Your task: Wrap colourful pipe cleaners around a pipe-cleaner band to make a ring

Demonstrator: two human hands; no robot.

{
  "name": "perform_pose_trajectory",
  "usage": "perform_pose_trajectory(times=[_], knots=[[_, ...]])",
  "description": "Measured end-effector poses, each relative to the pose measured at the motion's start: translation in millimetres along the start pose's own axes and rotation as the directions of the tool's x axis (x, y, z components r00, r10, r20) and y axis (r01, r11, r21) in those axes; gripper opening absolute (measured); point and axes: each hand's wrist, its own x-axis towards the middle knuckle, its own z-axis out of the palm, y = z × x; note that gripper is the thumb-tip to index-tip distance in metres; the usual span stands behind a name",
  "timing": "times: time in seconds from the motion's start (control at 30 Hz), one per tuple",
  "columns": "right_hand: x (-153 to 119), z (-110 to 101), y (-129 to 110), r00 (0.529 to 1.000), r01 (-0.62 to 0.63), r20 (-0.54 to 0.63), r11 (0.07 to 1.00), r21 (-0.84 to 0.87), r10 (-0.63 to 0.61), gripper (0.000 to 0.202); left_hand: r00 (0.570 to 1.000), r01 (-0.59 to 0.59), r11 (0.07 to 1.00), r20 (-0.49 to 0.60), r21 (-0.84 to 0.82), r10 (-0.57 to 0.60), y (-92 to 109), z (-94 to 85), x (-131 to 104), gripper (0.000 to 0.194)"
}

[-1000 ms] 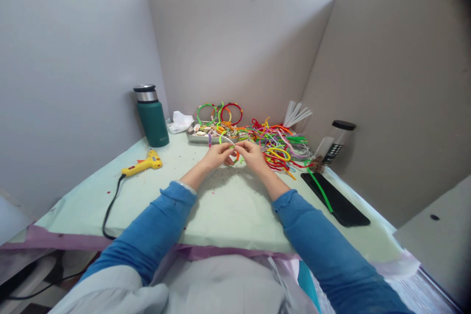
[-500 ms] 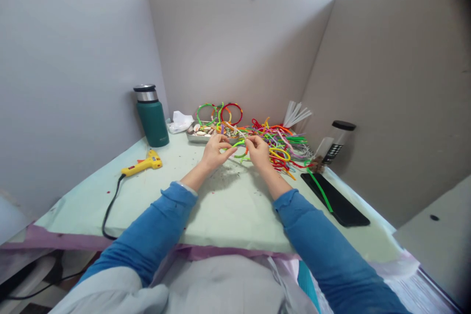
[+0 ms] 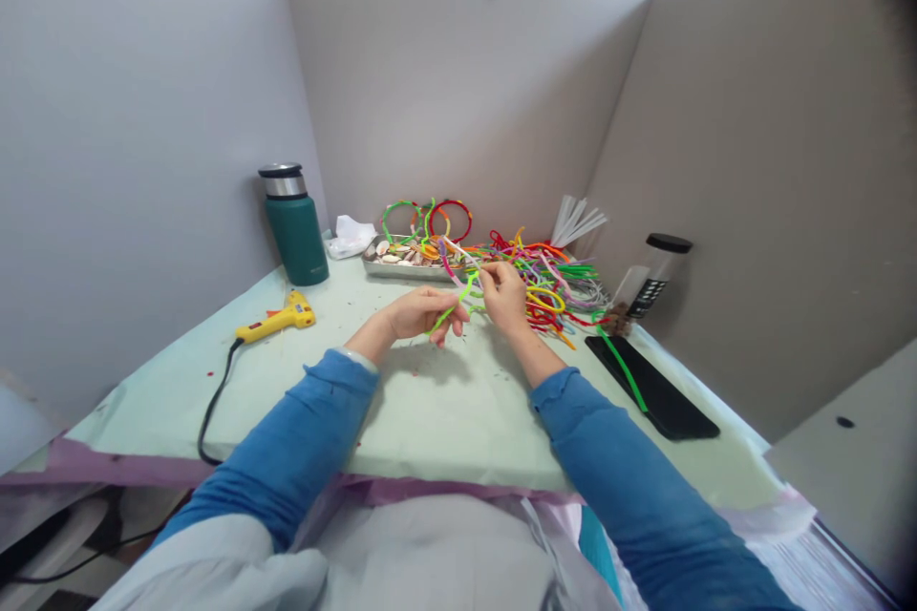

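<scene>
1. Head view: the chenille-stem piece (image 3: 468, 288) should handle light, soft and bendable, best pinched along its lime-green length.
2. It looks fuzzy: lime green, with purple-magenta and white lengths above.
3. Left hand (image 3: 428, 309) and right hand (image 3: 505, 296) each grip it between fingertips, over the surface (image 3: 458, 420), nearer its far edge.

Green strand (image 3: 470, 285) looks fuzzy; btl (image 3: 296, 241) matt w/ shiny metal collar (image 3: 285, 185); glue gun (image 3: 278, 319) smooth plastic; tray (image 3: 408, 272) metal.
</scene>
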Motion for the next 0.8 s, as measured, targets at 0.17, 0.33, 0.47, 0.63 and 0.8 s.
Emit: perform_pose_trajectory(times=[0.17,0.33,0.47,0.63,0.8], knots=[[-3,0,-2,0.995,0.066,0.069,0.998,-0.013,-0.065,0.013,0.934,0.049,0.998,-0.356,0.049,-0.028,-5,-1.7,11,0.053],[-7,5,-7,0.956,0.159,0.256,0.986,-0.049,-0.142,0.013,0.88,-0.142,0.987,-0.447,0.072,0.159,-10,-7.1,18,0.05],[-12,9,-8,0.94,0.167,0.311,0.985,-0.05,-0.143,0.013,0.876,-0.112,0.989,-0.46,0.096,0.144,-14,-10.2,20,0.045],[-18,11,-10,0.919,0.121,0.376,0.993,0.01,-0.116,0.013,0.885,-0.012,0.995,-0.462,0.096,0.055,-16,-7.3,17,0.038],[-19,12,-11,0.909,0.073,0.411,0.997,0.015,-0.073,0.01,0.894,0.005,0.999,-0.449,0.043,0.015,-13,-4.1,15,0.02]])
